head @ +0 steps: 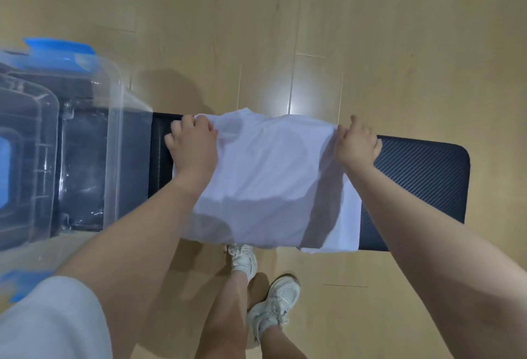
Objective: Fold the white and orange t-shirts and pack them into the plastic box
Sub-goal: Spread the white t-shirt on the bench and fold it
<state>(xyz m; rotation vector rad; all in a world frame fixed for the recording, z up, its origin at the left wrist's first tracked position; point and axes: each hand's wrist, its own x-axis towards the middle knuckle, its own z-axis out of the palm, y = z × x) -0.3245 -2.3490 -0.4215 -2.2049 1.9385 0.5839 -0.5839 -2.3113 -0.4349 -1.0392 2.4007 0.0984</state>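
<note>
- Both forearms are bare down to the hands: left hand (194, 145), right hand (358, 145).
- A short white sleeve (54, 318) covers the left upper arm.
- The lower legs are bare.
- Off-white chunky lace-up sneakers (273, 304) on both feet, with pale socks at the ankles.

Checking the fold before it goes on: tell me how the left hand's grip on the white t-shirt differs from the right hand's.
The left hand lies knuckles-up over the white t-shirt, bunching its top left corner; the right hand pinches the top right corner in a tighter fist. The left hand is near the plastic box; the right hand is over the bare black bench. Both are shut on the cloth's far edge, stretching it between them.
</note>
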